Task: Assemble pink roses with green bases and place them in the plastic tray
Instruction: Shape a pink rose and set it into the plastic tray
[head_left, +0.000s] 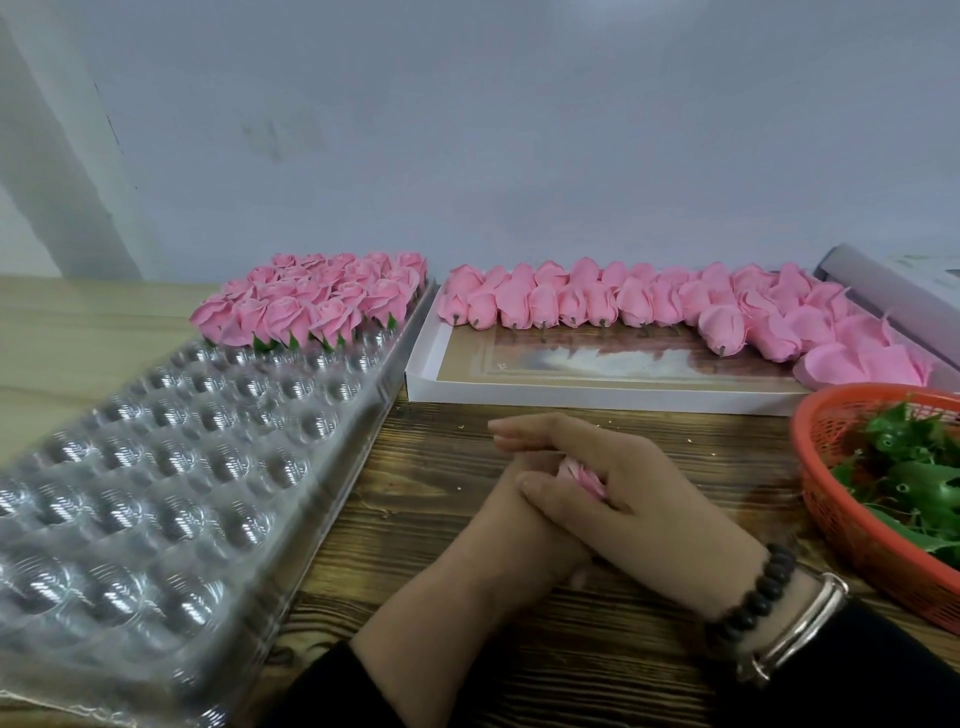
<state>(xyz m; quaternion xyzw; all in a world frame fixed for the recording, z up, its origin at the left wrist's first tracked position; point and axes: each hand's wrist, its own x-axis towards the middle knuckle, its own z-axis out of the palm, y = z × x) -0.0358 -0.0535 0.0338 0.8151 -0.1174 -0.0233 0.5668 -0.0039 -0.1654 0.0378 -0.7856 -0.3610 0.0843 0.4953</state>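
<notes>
While both hands are meeting over the middle of the wooden bench (441, 499), a single pink rose (579, 475) is showing between them, mostly hidden by fingers. The right hand (618, 483) is lying on top with its fingers curled round the bloom, and the left hand (524, 525) is coming up from beneath, closed against the underside; exactly what the left fingers are pinching I cannot tell, since the right hand is covering them. No green base is showing at the rose, so whether it is seated yet is unclear. The clear plastic tray (171, 467) is lying to the left, with finished roses (311, 301) filling only its far rows and the nearer cups standing bare. Loose rose heads (623, 301) are waiting in rows in the flat white box (571, 392) beyond the hands, and the green bases (904, 467) are heaped in the orange basket (852, 525) on the right. The likeliest trouble here, in my judgement, is squeezing: the petals look soft, and a grip this enclosing could be crushing or creasing them while the base is being pushed on. A base pressed on crookedly might be sitting tilted and later coming loose. Carrying the rose left, a sleeve could be brushing the tray's thin edge and shifting it.
</notes>
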